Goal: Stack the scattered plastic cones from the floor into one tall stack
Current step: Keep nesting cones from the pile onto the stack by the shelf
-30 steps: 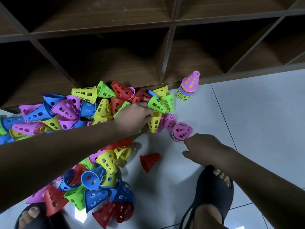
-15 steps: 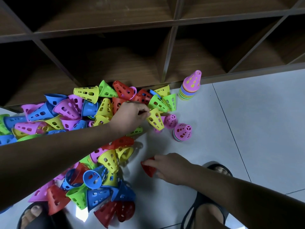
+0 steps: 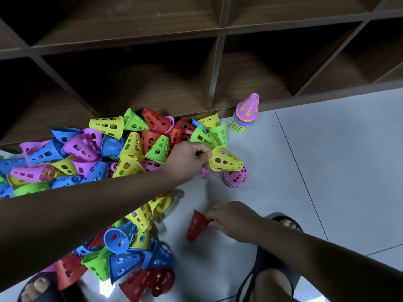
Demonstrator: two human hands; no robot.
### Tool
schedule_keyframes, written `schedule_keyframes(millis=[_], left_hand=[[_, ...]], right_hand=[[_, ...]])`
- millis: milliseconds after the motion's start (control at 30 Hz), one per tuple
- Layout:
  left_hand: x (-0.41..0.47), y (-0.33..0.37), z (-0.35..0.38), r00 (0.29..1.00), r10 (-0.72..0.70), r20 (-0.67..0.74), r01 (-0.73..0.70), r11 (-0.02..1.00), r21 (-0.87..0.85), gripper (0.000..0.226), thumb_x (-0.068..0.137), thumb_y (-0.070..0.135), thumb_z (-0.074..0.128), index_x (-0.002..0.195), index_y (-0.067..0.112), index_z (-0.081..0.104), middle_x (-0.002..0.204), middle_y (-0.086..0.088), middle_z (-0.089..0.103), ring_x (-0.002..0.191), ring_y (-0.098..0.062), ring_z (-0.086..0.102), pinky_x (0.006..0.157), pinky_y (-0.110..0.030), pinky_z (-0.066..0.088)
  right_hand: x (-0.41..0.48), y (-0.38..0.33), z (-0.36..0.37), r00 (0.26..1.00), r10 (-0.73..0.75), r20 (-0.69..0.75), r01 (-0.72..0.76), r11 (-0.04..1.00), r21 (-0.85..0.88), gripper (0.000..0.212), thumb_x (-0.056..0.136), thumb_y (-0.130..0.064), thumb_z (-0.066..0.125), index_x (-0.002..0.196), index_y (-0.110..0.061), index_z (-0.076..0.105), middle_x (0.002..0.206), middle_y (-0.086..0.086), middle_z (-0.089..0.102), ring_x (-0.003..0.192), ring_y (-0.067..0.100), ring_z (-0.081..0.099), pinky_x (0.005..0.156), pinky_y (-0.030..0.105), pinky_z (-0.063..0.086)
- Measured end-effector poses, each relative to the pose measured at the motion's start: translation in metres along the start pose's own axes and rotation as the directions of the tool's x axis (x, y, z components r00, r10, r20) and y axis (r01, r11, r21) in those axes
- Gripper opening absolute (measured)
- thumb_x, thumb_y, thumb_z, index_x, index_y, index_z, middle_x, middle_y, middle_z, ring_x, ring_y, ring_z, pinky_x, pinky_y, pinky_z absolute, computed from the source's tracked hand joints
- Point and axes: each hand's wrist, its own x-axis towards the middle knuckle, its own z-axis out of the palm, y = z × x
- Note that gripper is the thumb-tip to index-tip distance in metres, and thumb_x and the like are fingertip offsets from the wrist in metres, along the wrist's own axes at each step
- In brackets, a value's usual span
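Yellow perforated cone [image 3: 225, 159] now higher in left hand [image 3: 189, 159] — red cone [image 3: 197, 225] tilted

The room is dim, and the wooden shelf [image 3: 218, 68] cubbies sink into near black. The pale floor tiles [image 3: 327, 160] right of the shelf catch a soft, even light with no hard glare. Both forearms read dark and underexposed. The shelf's straight edges bow from wide-angle distortion, and the red cone [image 3: 197, 225] is smeared with motion blur.

pale tiled floor [image 3: 327, 171], heap of scattered cones [image 3: 91, 153], two short stacks [image 3: 245, 118]
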Motion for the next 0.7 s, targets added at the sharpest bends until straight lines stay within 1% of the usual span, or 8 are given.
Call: schedule_keyframes(millis=[67, 133, 233, 300, 433, 500, 567, 700], left_hand=[[0.003, 0.004, 0.008, 1.000, -0.022, 0.011, 0.023, 0.998, -0.061, 0.017, 0.107, 0.016, 0.063, 0.105, 0.013, 0.080, 0.081, -0.001, 0.080, 0.064, 0.001, 0.070, 0.056, -0.011, 0.049], [0.006, 0.009, 0.015, 0.999, -0.040, 0.035, 0.043, 0.994, -0.103, 0.017, 0.107, 0.015, 0.062, 0.104, 0.012, 0.079, 0.081, -0.005, 0.079, 0.064, 0.000, 0.070, 0.055, -0.012, 0.050], [0.010, 0.012, 0.024, 0.995, -0.062, 0.074, 0.073, 0.984, -0.161, 0.018, 0.108, 0.015, 0.061, 0.102, 0.016, 0.078, 0.079, -0.005, 0.079, 0.069, -0.018, 0.073, 0.056, -0.027, 0.056], [0.013, 0.013, 0.027, 0.995, -0.066, 0.079, 0.079, 0.983, -0.165, 0.018, 0.108, 0.016, 0.061, 0.102, 0.016, 0.079, 0.078, -0.005, 0.079, 0.068, -0.025, 0.070, 0.060, -0.033, 0.054], [0.016, 0.015, 0.030, 0.997, -0.067, 0.027, 0.071, 0.973, -0.218, 0.020, 0.108, 0.012, 0.059, 0.098, 0.016, 0.076, 0.078, -0.003, 0.077, 0.071, -0.023, 0.067, 0.067, -0.038, 0.058], [0.015, 0.017, 0.030, 0.998, -0.044, 0.035, 0.052, 0.970, -0.237, 0.025, 0.109, 0.010, 0.056, 0.092, 0.014, 0.073, 0.076, -0.003, 0.073, 0.069, -0.021, 0.063, 0.061, -0.032, 0.052], [0.015, 0.015, 0.034, 0.997, -0.037, 0.061, 0.051, 0.969, -0.244, 0.028, 0.109, 0.009, 0.055, 0.088, 0.014, 0.071, 0.074, -0.001, 0.072, 0.069, -0.017, 0.063, 0.063, -0.028, 0.048], [0.014, 0.010, 0.051, 0.991, -0.085, 0.104, 0.105, 0.973, -0.206, 0.023, 0.107, 0.005, 0.055, 0.096, 0.007, 0.075, 0.071, 0.002, 0.073, 0.059, -0.003, 0.061, 0.056, -0.014, 0.046]], right_hand=[[-0.008, -0.002, -0.010, 0.997, 0.066, -0.026, -0.062, 0.986, 0.152, 0.021, 0.108, -0.042, 0.051, 0.106, -0.025, 0.063, 0.101, -0.005, 0.064, 0.094, 0.021, 0.063, 0.077, 0.039, 0.047], [-0.016, -0.005, -0.025, 0.988, 0.144, -0.051, -0.119, 0.936, 0.330, 0.016, 0.106, -0.042, 0.056, 0.102, -0.030, 0.066, 0.092, -0.013, 0.066, 0.086, 0.010, 0.063, 0.078, 0.038, 0.052], [-0.033, -0.004, -0.049, 0.940, 0.331, -0.088, -0.194, 0.727, 0.659, 0.009, 0.103, -0.030, 0.067, 0.096, -0.029, 0.070, 0.074, -0.010, 0.064, 0.066, 0.006, 0.058, 0.066, 0.031, 0.051], [-0.046, -0.003, -0.066, 0.907, 0.402, -0.125, -0.164, 0.610, 0.775, 0.010, 0.105, -0.025, 0.067, 0.097, -0.019, 0.068, 0.072, 0.002, 0.062, 0.063, 0.017, 0.054, 0.060, 0.031, 0.046], [-0.064, 0.005, -0.091, 0.857, 0.488, -0.164, -0.077, 0.437, 0.896, 0.016, 0.105, -0.020, 0.064, 0.099, -0.005, 0.063, 0.071, 0.011, 0.057, 0.059, 0.022, 0.048, 0.054, 0.026, 0.039], [-0.069, 0.009, -0.100, 0.831, 0.525, -0.182, -0.053, 0.401, 0.915, 0.016, 0.106, -0.022, 0.062, 0.100, -0.006, 0.064, 0.072, 0.012, 0.056, 0.059, 0.023, 0.047, 0.053, 0.029, 0.037], [-0.071, 0.013, -0.103, 0.805, 0.560, -0.199, -0.031, 0.374, 0.927, 0.018, 0.106, -0.024, 0.060, 0.100, -0.008, 0.064, 0.073, 0.014, 0.055, 0.059, 0.025, 0.045, 0.052, 0.029, 0.037], [-0.066, 0.023, -0.093, 0.759, 0.640, -0.121, -0.038, 0.229, 0.973, 0.019, 0.107, -0.025, 0.060, 0.097, -0.009, 0.060, 0.073, 0.012, 0.051, 0.059, 0.023, 0.041, 0.052, 0.027, 0.034]])
